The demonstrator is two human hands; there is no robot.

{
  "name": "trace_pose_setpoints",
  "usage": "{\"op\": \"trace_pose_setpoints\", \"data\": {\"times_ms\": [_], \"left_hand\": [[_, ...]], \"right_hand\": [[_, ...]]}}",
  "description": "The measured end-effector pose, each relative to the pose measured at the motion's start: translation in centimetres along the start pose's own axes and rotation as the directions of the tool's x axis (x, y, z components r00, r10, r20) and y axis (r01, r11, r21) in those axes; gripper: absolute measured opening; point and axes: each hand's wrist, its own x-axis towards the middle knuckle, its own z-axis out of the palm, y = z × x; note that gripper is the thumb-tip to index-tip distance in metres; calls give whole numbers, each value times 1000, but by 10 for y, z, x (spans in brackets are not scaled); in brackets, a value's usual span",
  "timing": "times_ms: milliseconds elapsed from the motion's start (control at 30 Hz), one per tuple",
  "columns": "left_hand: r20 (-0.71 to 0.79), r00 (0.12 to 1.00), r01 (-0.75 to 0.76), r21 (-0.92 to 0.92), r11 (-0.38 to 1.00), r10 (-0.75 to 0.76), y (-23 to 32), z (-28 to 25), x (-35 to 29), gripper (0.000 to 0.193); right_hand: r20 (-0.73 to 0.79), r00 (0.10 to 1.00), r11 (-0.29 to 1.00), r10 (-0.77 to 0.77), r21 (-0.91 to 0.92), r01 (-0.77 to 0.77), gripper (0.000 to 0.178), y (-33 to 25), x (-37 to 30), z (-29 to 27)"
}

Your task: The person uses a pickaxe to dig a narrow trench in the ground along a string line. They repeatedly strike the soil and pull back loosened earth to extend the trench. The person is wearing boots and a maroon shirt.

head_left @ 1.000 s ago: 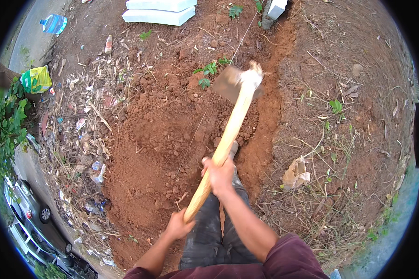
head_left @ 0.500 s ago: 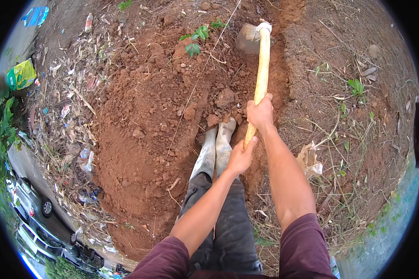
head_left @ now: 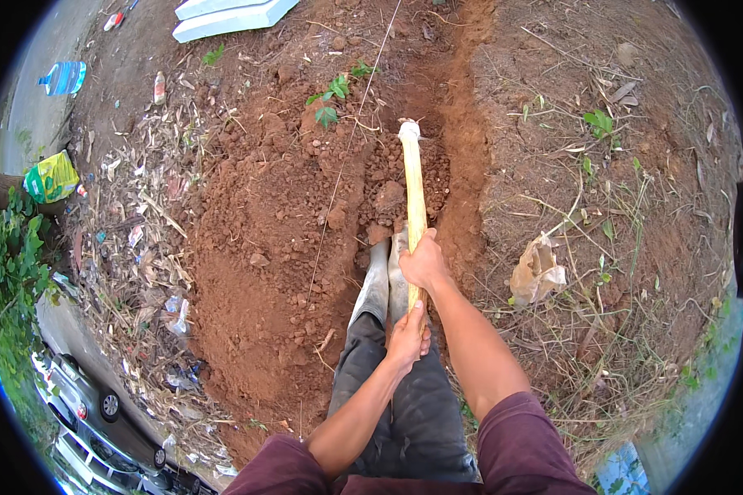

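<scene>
Both of my hands are closed around the pale wooden handle of a hoe (head_left: 414, 186). My right hand (head_left: 423, 262) grips it about midway, while my left hand (head_left: 409, 338) wraps the butt end nearer my body. The handle points away from me, and its whitish top end hangs over crumbly reddish-brown soil (head_left: 388, 169) in a narrow trench (head_left: 464, 107). No blade can be made out at that end now. My pale, muddy boots (head_left: 376, 280) stand in the near part of the trench, just beside the handle.
Heaped loose earth (head_left: 256, 313) lies left of the trench, with a string (head_left: 338, 177) stretched over it. A small green plant (head_left: 330, 99) grows there. Litter and dry leaves (head_left: 153, 247) spread farther left, near parked cars (head_left: 99, 404). Crumpled brown paper (head_left: 537, 271) lies right.
My hands have drawn the hoe back toward my body and a little left. Its blade, visible earlier at the far end, no longer shows. The view has shifted, revealing a white slab-like object at the top.
</scene>
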Motion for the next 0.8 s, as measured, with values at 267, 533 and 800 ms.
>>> {"op": "trace_pose_setpoints", "data": {"times_ms": [267,533,800], "left_hand": [[-59,998,26,-101,995,-32,12,50,-91,41],[61,998,-5,187,982,-7,96,2,-205,19],[-285,955,139,673,726,82,-19,-180,-369,19]], "right_hand": [[70,997,999,-31,20,30,65,15,-34,-19],[166,980,624,-109,779,-63,43,-33,-120,-23],[363,919,471,-156,845,-254,40,-38,-221,105]]}}
